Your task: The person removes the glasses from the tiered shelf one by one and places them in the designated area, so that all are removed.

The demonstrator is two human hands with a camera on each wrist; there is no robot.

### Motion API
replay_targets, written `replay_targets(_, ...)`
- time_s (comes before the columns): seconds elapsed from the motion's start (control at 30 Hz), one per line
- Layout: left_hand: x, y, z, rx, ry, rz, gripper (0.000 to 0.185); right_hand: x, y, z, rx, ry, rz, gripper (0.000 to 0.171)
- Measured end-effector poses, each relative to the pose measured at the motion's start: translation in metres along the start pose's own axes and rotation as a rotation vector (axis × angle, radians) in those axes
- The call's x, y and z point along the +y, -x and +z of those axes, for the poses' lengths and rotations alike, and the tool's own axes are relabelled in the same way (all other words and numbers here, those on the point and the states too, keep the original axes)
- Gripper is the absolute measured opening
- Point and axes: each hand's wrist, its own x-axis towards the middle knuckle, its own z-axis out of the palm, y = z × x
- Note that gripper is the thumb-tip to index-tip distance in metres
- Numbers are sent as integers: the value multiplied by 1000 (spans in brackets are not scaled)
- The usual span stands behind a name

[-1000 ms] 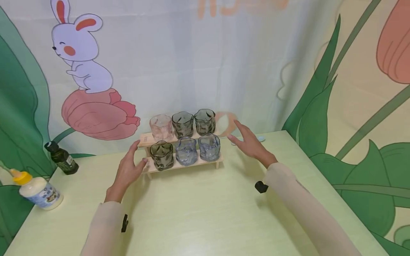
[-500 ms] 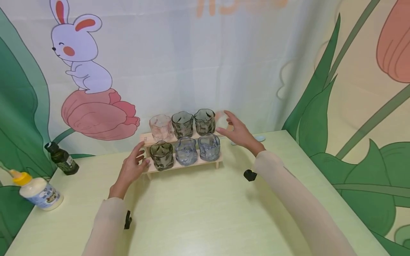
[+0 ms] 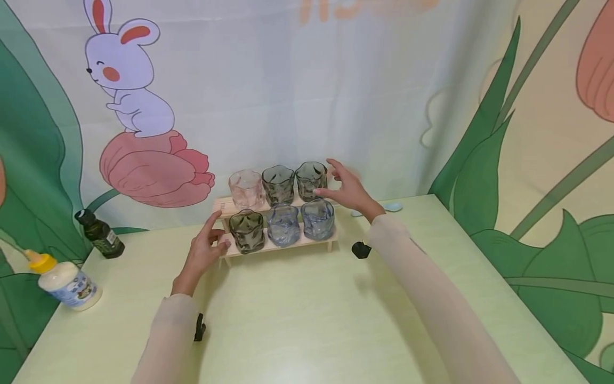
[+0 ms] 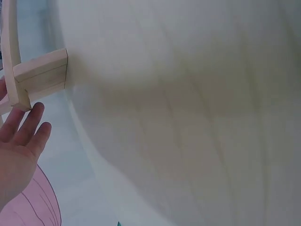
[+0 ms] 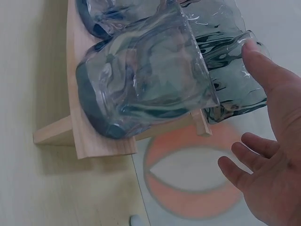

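A two-step wooden rack (image 3: 297,244) bears two rows of wavy glass tumblers. On the upper step stand a pink tumbler (image 3: 246,190), a grey tumbler (image 3: 278,185) and another grey tumbler (image 3: 312,182) at the right. The lower step holds an olive-grey tumbler (image 3: 247,231) and two bluish tumblers (image 3: 283,225). My left hand (image 3: 203,250) is at the rack's left end, its fingertips (image 4: 36,110) against the wood in the left wrist view. Beside the right grey tumbler, my right hand (image 3: 349,189) has its fingers spread, the thumb (image 5: 251,49) overlapping that tumbler in view; contact is unclear.
A dark bottle (image 3: 99,234) and a white bottle with a yellow cap (image 3: 72,285) stand at the table's left. A pale blue spoon-like item (image 3: 390,207) lies behind my right wrist. A printed curtain (image 3: 374,106) hangs close behind the rack.
My right hand has moved left and inward to the upper right grey tumbler. My left hand stays by the rack's left end, its fingers a little more bent. The tumblers keep their places.
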Motion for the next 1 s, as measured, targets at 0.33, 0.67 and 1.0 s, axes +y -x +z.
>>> replay_targets(0.33, -1, -2, 5, 22, 16, -16, 82, -9, -12, 4, -40, 4, -13, 97)
replay_targets(0.67, 1, -2, 5, 27, -1, -54, 83, -13, -25, 12, -77, 48, -40, 99)
replay_targets(1.0, 2, -1, 7, 50, 33, -48, 82, -8, -32, 21, -63, 38, -41, 98)
